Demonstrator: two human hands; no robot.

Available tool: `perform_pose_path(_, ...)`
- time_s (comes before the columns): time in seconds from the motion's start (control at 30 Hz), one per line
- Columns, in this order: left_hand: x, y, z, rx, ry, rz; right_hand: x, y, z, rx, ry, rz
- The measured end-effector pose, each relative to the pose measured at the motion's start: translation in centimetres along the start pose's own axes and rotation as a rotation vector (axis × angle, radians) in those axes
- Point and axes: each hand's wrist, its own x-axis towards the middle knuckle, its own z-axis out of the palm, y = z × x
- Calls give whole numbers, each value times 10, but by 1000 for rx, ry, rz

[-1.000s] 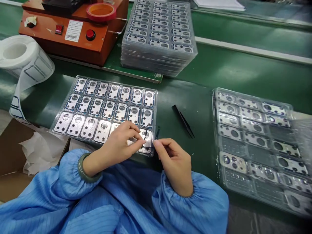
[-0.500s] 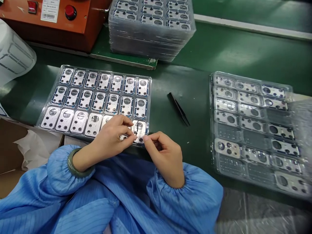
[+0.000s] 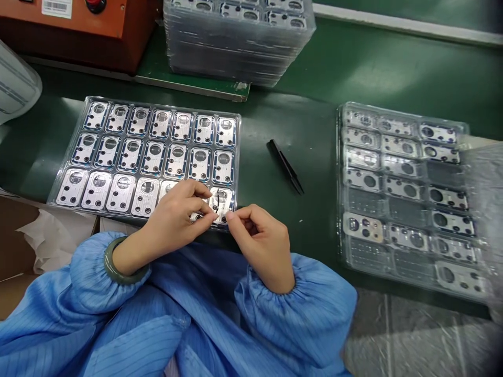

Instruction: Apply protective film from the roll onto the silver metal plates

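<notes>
A clear tray [image 3: 58, 180] holds three rows of silver plates with round holes. My left hand [image 3: 181, 214] is over its front row, thumb and fingertips pinched together; what they hold, if anything, is too small to make out. Beside it, at the tray's front right corner, my right hand [image 3: 261, 238] has thumb and index finger pressed together, also on something too small to tell. Between the fingertips lies the last front-row plate [image 3: 225, 201], with a thin dark strip on it. Black tweezers [image 3: 285, 166] rest on the green table right of the tray.
A second clear tray [image 3: 341, 183], partly filled with plates, lies at the right beside crumpled plastic film [image 3: 485, 183]. Stacked trays [image 3: 236, 52] stand at the back, near an orange machine [image 3: 90, 42]. A white container [image 3: 18, 84] is at the left.
The whole view has shifted slightly, with the trays and tweezers now higher in the picture. Both hands keep nearly the same pinched pose at the tray's front right corner.
</notes>
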Motion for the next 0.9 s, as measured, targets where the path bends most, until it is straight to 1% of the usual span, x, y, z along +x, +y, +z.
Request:
perform_pose_path(0.63, 0, 1, -1, 23, -41, -25, 0, -1, 0, -22, 7, 7)
perform_pose_path(0.9, 0, 0, 0, 52, -39, 4, 0, -1, 2, -47, 21, -10)
